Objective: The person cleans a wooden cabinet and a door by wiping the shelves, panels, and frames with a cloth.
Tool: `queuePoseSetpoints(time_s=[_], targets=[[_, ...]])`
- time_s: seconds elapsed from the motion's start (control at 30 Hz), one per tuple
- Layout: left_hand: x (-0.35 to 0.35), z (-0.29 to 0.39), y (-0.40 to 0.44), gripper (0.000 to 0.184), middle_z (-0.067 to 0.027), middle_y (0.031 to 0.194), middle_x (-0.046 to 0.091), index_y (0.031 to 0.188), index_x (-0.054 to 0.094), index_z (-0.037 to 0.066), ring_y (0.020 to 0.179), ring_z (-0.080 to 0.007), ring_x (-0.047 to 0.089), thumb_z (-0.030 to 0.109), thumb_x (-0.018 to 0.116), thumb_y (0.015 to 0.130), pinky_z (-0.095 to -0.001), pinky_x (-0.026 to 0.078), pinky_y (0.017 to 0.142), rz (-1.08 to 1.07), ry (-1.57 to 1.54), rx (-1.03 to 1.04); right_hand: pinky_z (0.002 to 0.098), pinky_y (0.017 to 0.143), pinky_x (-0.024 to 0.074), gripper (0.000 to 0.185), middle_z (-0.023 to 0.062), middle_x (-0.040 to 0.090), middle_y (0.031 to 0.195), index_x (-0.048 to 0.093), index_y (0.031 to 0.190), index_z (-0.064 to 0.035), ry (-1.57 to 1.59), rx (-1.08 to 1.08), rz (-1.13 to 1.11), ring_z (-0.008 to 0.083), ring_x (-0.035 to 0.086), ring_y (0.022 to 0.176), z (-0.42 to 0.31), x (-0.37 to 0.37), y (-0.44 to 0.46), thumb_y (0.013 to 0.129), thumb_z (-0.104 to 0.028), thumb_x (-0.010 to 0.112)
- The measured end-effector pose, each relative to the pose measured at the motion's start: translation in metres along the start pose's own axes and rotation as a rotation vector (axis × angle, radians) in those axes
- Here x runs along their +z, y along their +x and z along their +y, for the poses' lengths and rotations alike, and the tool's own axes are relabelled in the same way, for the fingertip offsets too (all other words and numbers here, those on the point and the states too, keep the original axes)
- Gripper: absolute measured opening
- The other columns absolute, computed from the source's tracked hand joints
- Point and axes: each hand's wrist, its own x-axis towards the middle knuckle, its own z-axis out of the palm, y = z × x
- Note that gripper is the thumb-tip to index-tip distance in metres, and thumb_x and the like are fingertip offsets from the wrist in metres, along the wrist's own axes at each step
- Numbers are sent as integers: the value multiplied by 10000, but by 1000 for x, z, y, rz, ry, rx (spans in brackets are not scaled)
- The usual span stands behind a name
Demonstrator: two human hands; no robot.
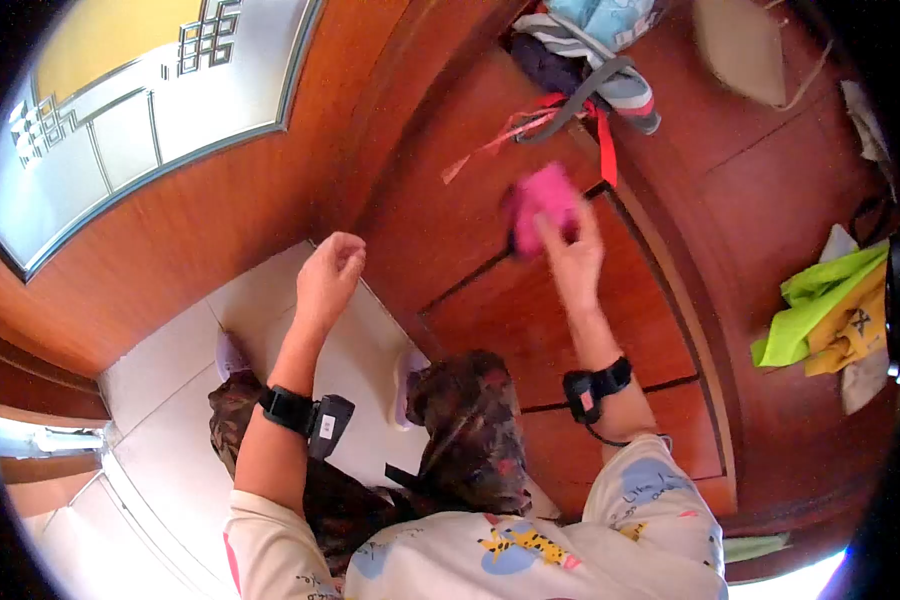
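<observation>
Nearest is the printed shirt [530, 555], its sleeves reaching to both upper arms, with dark patterned trousers [470, 440] below it and a black strapped device on each forearm. Farther out, the left hand [330, 280] hangs over the pale tiled floor [165, 360], fingers curled in a loose fist — I can't tell whether anything sits inside. To its right the right hand [577, 255] grasps a pink item [547, 200], pinched between thumb and fingers and blurred, in front of the reddish wooden drawers [590, 335]. Past the pink item, near it, a red ribbon [607, 150] trails from a pile with a grey strap [580, 98]. Off to the right lie a lime cloth [805, 300] and a yellow cloth [855, 335], and beyond the pile, a beige bag [740, 50] — all on the reddish wood
</observation>
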Motion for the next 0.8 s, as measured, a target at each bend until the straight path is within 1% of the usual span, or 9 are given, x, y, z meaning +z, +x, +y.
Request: queuePoseSetpoints(time_s=[0.07, 0.1, 0.17, 0.23, 0.4, 0.5, 0.63, 0.7, 0.8], targets=[[-1, 3, 0, 183, -73, 899, 649, 989, 597, 98, 815, -232, 626, 197, 565, 837, -336, 483, 732, 3, 74, -39, 366, 929, 404, 409, 93, 577, 1148, 600, 1107, -82, -426, -480, 141, 268, 512, 1099, -7, -17, 19, 716, 35, 619], [0, 4, -1, 183, -73, 899, 649, 989, 597, 98, 815, -232, 626, 197, 565, 837, -336, 483, 732, -2, 74, -42, 366, 929, 404, 409, 93, 577, 1148, 600, 1107, -82, -428, -475, 139, 268, 512, 1099, -2, -15, 26, 716, 35, 619], [2, 5, -5, 192, -68, 918, 654, 1011, 591, 102, 824, -238, 628, 190, 559, 843, -339, 485, 739, -78, 47, -30, 472, 991, 316, 464, 71, 523, 1232, 575, 1162, -136, -838, -647, -42, 282, 408, 1222, 18, -5, 39, 712, -43, 641], [1, 5, -8, 199, -68, 931, 655, 1022, 590, 103, 833, -241, 628, 189, 559, 844, -341, 486, 741, -104, 116, -23, 483, 1032, 254, 506, 46, 359, 1405, 509, 1247, -177, -1143, -495, -274, 257, 252, 1335, 55, 18, 34, 755, -92, 590], [1, 2, -10, 224, -73, 958, 656, 1051, 585, 103, 855, -254, 629, 189, 563, 845, -347, 489, 747, -136, 218, 23, 462, 1004, 310, 465, 71, 330, 1442, 513, 1243, -127, -1099, -589, -774, 237, 301, 1323, 127, 57, -25, 780, -108, 549], [0, 4, -10, 235, -78, 961, 654, 1053, 586, 100, 861, -255, 630, 200, 572, 841, -352, 490, 748, -152, 201, 0, 458, 976, 350, 448, 77, 434, 1377, 551, 1194, -85, -905, -722, -722, 233, 438, 1233, 171, 65, -39, 747, -86, 580], [3, 1, -11, 267, -99, 1049, 643, 1107, 582, 107, 940, -266, 623, 162, 574, 846, -342, 489, 800, -264, 218, -32, 385, 1037, 300, 406, 102, 341, 1428, 435, 1303, -78, -232, -158, -463, 253, 360, 1279, 102, 46, 18, 912, -186, 446], [6, -4, -11, 279, -105, 1068, 636, 1117, 581, 108, 953, -276, 617, 188, 576, 850, -348, 488, 809, -286, 230, -50, 390, 1012, 317, 548, 104, 373, 1393, 395, 1322, -74, -1174, -728, -279, 254, 337, 1292, 96, 19, 62, 818, -162, 593], [11, -15, -12, 347, -124, 1126, 601, 1170, 563, 124, 992, -325, 580, 286, 547, 864, -396, 480, 832, -405, 465, 120, 398, 997, 325, 643, 76, 352, 1404, 401, 1326, -114, -1130, -629, -249, 249, 329, 1297, 46, 8, 75, 735, -170, 649]])
